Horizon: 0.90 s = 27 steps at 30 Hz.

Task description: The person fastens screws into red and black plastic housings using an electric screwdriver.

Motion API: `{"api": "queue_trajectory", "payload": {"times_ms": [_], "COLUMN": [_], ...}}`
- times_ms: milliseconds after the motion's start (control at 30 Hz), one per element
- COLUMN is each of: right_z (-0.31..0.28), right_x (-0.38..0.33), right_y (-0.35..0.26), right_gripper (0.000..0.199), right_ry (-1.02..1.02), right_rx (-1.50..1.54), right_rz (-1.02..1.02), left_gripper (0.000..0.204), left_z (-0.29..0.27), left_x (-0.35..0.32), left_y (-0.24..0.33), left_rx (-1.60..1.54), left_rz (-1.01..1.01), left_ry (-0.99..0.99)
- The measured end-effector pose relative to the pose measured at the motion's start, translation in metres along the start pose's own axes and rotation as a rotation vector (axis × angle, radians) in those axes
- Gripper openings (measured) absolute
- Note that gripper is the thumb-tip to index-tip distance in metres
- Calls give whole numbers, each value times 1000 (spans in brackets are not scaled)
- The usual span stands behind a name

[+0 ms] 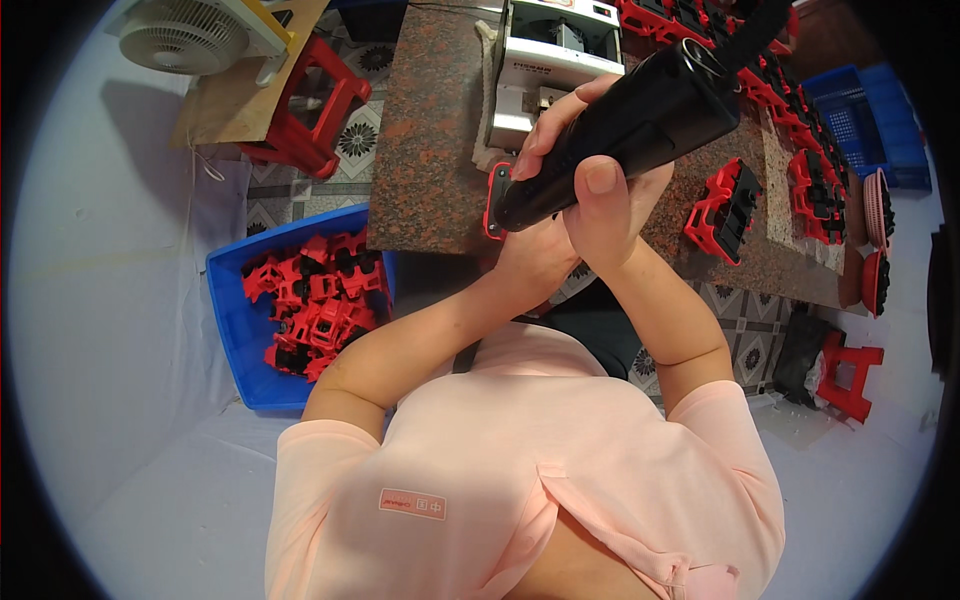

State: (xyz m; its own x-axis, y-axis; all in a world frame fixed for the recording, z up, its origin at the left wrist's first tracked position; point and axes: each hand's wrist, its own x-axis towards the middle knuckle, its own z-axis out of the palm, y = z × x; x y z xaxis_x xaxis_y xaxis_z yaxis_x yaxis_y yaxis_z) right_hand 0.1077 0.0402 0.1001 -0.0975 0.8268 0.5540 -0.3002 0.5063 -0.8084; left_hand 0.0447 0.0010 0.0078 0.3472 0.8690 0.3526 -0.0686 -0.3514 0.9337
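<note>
My right hand (612,200) is wrapped round a thick black power screwdriver (640,115), its thumb lying along the near side. The tool slants down to the left, and its narrow end overlaps a small red and black plastic toy car part (491,212) at the table's front edge. Beneath the tool, my left hand (532,262) is closed about that part, with most of its fingers hidden. Whether the tip touches a screw cannot be seen. On the table to the right sits a red and black toy car chassis (724,212).
A white machine (515,85) stands on the speckled table (425,150). More red and black chassis (818,198) line the right side, near blue baskets (905,140). A blue bin (232,310) of red parts is at lower left; a fan (180,40) and red stool (320,110) stand beyond.
</note>
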Motion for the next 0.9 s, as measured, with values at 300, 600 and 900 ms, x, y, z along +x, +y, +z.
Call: {"api": "queue_trajectory", "payload": {"times_ms": [300, 600, 900], "right_z": [1, -49, -43], "right_x": [10, 132, 76], "right_y": [-6, 21, -5], "right_gripper": [66, 27, 38], "right_ry": [12, 150, 95], "right_rx": [15, -304, -100], "right_rz": [-62, -610, -546], "left_gripper": [36, 60, 65], "left_z": [-6, -5, -10], "left_x": [-15, -12, -18], "left_y": [-18, 0, -11], "left_rx": [710, 1049, 1109], "left_rz": [185, 253, 273], "left_ry": [-17, -77, -34]}}
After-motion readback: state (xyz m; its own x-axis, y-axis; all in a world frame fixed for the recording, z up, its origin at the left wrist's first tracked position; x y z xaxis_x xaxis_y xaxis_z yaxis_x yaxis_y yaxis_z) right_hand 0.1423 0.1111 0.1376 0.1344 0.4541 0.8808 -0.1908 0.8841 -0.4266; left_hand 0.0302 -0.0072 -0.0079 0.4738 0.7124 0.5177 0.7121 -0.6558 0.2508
